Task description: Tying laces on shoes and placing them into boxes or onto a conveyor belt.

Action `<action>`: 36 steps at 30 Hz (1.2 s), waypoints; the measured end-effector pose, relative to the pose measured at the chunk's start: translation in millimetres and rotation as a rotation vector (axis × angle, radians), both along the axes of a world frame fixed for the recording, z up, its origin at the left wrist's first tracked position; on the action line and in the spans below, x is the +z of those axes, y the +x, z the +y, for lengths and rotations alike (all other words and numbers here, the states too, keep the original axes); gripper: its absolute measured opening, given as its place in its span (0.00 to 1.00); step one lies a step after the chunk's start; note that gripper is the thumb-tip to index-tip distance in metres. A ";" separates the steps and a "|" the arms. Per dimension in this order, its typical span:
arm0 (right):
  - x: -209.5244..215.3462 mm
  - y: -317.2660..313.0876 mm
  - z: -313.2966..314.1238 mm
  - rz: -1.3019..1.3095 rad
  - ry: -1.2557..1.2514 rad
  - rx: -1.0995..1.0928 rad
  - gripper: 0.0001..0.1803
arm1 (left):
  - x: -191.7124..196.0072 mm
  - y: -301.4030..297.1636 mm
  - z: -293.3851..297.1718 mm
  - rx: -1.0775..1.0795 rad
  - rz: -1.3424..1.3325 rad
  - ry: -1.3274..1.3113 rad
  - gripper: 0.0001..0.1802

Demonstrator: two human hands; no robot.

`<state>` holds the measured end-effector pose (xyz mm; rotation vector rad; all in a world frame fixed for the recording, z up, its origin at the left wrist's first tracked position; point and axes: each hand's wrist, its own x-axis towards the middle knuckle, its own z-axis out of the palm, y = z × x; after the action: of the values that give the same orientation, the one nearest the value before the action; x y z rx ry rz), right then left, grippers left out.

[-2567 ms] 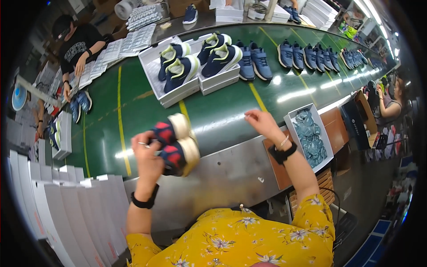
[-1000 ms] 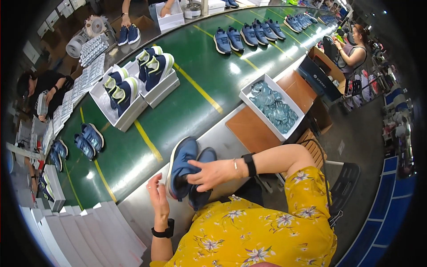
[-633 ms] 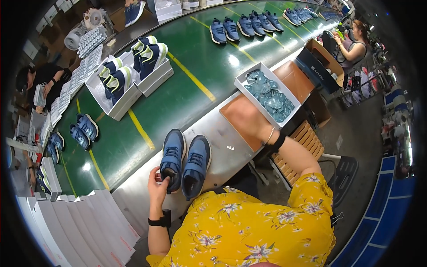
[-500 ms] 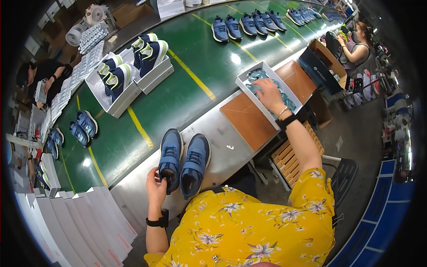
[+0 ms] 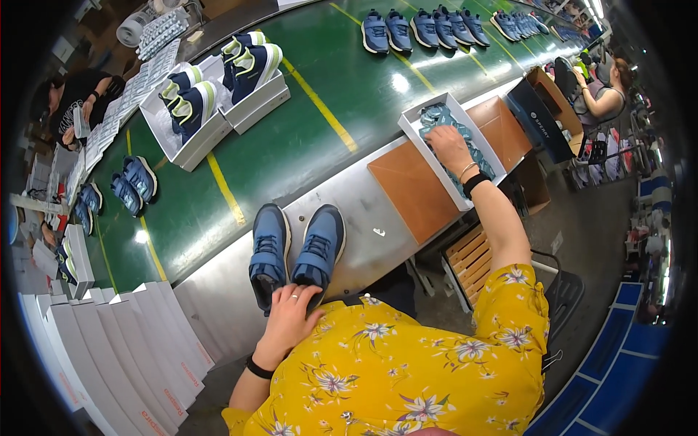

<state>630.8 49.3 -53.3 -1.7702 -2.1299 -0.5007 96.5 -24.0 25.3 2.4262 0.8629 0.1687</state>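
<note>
A pair of blue sneakers stands side by side on the metal ledge in front of me, toes away from me. My left hand [image 5: 291, 314] is at their heels, its fingers bent over the heel collar of the right sneaker [image 5: 320, 243]. Close by is the left sneaker [image 5: 270, 243]. Over to the right, my right hand [image 5: 448, 147] reaches into a white open box [image 5: 416, 131] filled with small teal packets [image 5: 476, 156]. Its fingers are bent down among the packets, and the fingertips are partly hidden.
Beyond the ledge runs a green conveyor belt [image 5: 298, 138] with yellow lines, carrying more blue sneakers [image 5: 425, 29] and white shoeboxes [image 5: 262, 102] with navy shoes. White cartons [image 5: 123, 349] are stacked at left. Brown board [image 5: 411, 189] lies under the packet box. Co-workers stand left and right.
My left hand has shifted from the left sneaker's heel to the right sneaker's. The left sneaker has moved slightly left. My right hand has sunk a little deeper among the packets.
</note>
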 end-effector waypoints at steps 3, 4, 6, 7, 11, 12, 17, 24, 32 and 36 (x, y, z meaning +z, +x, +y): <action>-3.3 3.6 -10.8 0.019 -0.069 -0.088 0.04 | -13.4 0.2 3.4 -0.071 0.110 0.100 0.26; -2.5 3.5 -14.2 0.077 -0.143 -0.150 0.05 | -17.0 -0.4 3.8 -0.087 0.136 0.080 0.25; -1.8 6.4 -17.9 0.145 -0.143 -0.119 0.06 | -21.0 2.4 -0.1 -0.044 0.116 0.074 0.24; -0.4 6.2 -20.2 0.213 -0.139 -0.098 0.07 | -21.7 5.5 -1.6 -0.010 0.096 0.073 0.23; 13.5 -7.0 -24.6 0.183 0.036 -0.196 0.06 | -30.3 21.3 -9.8 0.079 -0.018 0.049 0.23; 22.7 -17.2 -25.0 0.229 0.106 -0.238 0.06 | -34.0 23.3 -12.1 0.081 -0.020 0.038 0.24; 56.6 -97.0 -44.3 0.458 0.281 -0.042 0.13 | -31.7 26.3 -16.0 0.066 -0.043 0.063 0.25; 53.5 -240.4 -77.9 0.751 0.026 0.382 0.18 | -16.6 43.5 -1.8 0.264 -0.470 0.136 0.09; 53.0 -273.8 -69.4 0.877 0.013 0.536 0.16 | -5.3 52.3 36.1 0.447 -0.788 -0.532 0.20; 52.0 -272.6 -65.5 0.897 0.036 0.516 0.15 | -10.8 50.4 40.8 0.314 -0.729 -0.211 0.16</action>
<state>358.2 -16.2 -1.3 -1.0272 -1.7515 0.3385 146.9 16.9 14.5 1.8011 0.8431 0.9563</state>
